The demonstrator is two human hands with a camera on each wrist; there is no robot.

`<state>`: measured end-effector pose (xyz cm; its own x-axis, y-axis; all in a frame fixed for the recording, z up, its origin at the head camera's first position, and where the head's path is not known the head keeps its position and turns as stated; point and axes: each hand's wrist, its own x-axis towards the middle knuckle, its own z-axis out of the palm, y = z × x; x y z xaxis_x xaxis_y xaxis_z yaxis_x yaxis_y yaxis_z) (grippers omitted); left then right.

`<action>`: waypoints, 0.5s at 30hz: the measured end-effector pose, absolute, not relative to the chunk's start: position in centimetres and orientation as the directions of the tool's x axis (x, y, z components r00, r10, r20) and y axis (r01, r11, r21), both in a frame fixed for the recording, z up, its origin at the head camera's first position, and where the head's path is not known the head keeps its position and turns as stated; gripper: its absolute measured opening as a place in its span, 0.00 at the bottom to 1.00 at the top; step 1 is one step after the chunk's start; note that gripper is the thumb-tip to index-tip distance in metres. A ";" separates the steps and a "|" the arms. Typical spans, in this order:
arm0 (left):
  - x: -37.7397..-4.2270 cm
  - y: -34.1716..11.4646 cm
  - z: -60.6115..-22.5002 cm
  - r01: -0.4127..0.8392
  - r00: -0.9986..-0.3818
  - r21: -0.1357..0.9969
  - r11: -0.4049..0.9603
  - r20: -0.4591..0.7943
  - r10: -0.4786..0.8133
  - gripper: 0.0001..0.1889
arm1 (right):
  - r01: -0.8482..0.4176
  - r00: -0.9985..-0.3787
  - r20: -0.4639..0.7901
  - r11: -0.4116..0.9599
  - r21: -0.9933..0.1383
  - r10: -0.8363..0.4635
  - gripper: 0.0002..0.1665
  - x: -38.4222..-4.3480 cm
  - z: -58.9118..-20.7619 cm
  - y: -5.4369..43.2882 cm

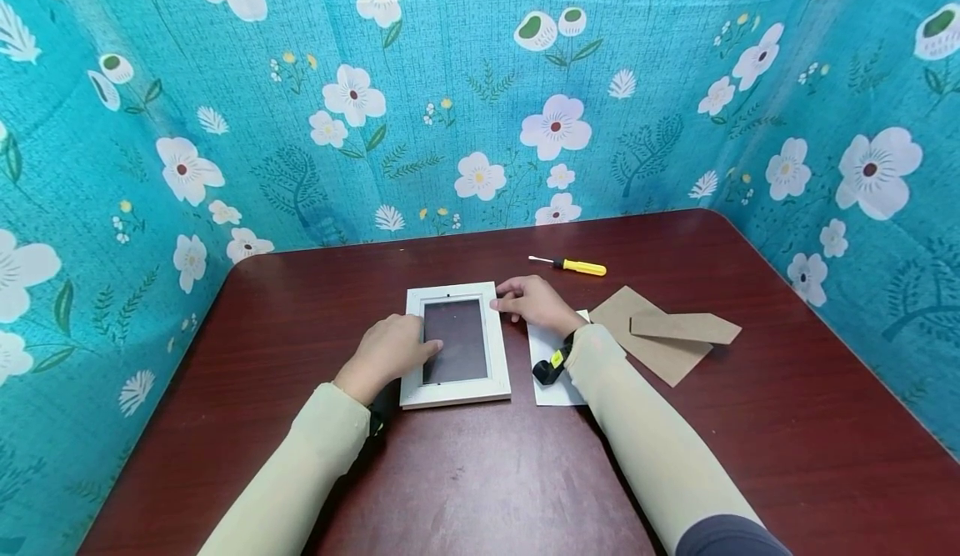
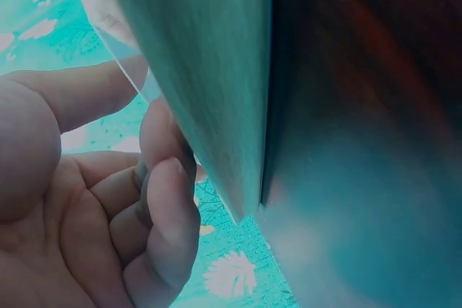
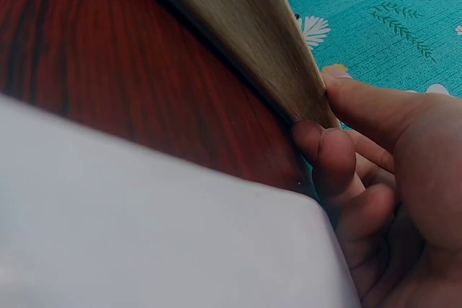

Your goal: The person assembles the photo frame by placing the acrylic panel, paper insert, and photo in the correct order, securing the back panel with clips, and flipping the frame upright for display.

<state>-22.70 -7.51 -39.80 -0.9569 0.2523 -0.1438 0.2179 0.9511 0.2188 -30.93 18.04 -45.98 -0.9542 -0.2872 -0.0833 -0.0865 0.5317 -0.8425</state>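
Note:
A white picture frame [image 1: 498, 377] lies on the table with its dark opening facing up. My left hand [image 1: 390, 348] holds its left side, fingers curled at the outer edge and thumb over the opening. In the left wrist view, a clear sheet's edge [image 2: 119, 63] shows beside the thumb. My right hand [image 1: 534, 302] pinches the frame's right side near the far corner. In the right wrist view, the thumb rests on the upper rim and the fingertips [image 3: 336, 156] touch the lower edge of the frame's side [image 3: 253, 27].
White paper [image 1: 551, 393] lies partly under my right wrist. To its right is a brown backing board [image 1: 660, 364] with a stand leg [image 1: 682, 328]. A yellow-handled screwdriver [image 1: 585, 267] lies farther back. Floral cloth [image 1: 420, 164] hangs around the dark red table [image 1: 300, 306].

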 end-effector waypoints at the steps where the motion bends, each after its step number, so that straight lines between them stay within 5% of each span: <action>1: -22.7 -7.4 -39.8 0.220 -0.957 0.212 0.952 -0.144 0.253 0.17 | -0.087 -0.954 -0.084 0.530 -0.843 -0.289 0.22 -30.9 -46.0 18.0; 15: -22.4 -7.0 -39.8 0.234 -0.958 0.172 0.957 -0.129 0.257 0.21 | -0.087 -0.952 -0.089 0.537 -0.839 -0.293 0.23 -30.8 -45.7 17.9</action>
<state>-22.36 -6.97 -39.80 -0.9577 0.2571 -0.1295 0.2337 0.9569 0.1722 -30.80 17.90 -45.66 -0.9520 -0.2930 -0.0891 -0.0866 0.5367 -0.8393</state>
